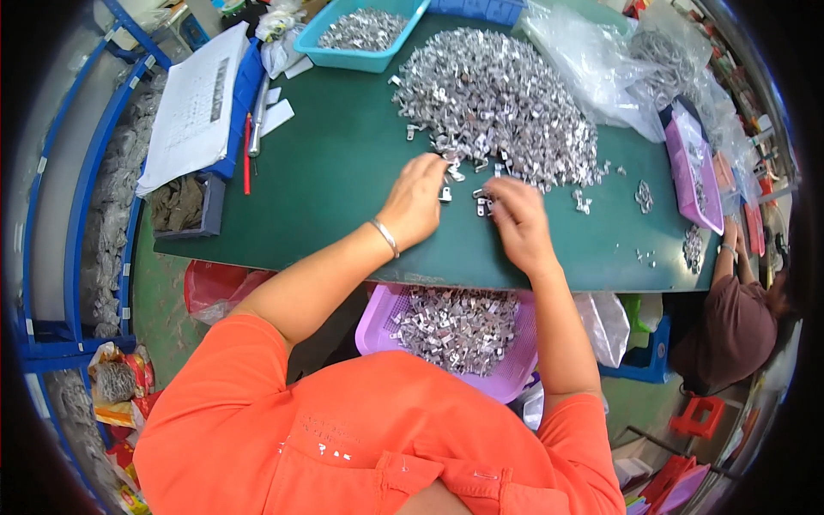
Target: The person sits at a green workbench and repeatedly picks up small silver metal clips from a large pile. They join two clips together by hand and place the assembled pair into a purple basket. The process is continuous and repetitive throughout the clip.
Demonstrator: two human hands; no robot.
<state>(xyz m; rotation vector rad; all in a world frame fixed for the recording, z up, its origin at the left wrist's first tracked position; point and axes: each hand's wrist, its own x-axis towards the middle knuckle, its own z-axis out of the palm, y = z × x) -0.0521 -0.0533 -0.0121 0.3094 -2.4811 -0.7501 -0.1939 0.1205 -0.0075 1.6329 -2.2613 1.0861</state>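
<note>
A big heap of small silver metal parts [493,103] lies on the green table [343,172]. My left hand [416,202], with a metal bangle on its wrist, rests palm down at the heap's near edge, fingers curled over a few loose parts. My right hand [518,221] lies just to its right, its fingertips pinching small metal parts [481,202] next to the heap. A purple basket [515,365] half full of the same parts sits in my lap below the table's front edge.
A teal tray [360,39] of parts stands at the back. Papers on a blue bin [197,107] sit at the left, clear plastic bags [601,64] and a purple tray [695,172] at the right. Another person [730,318] sits at the right end.
</note>
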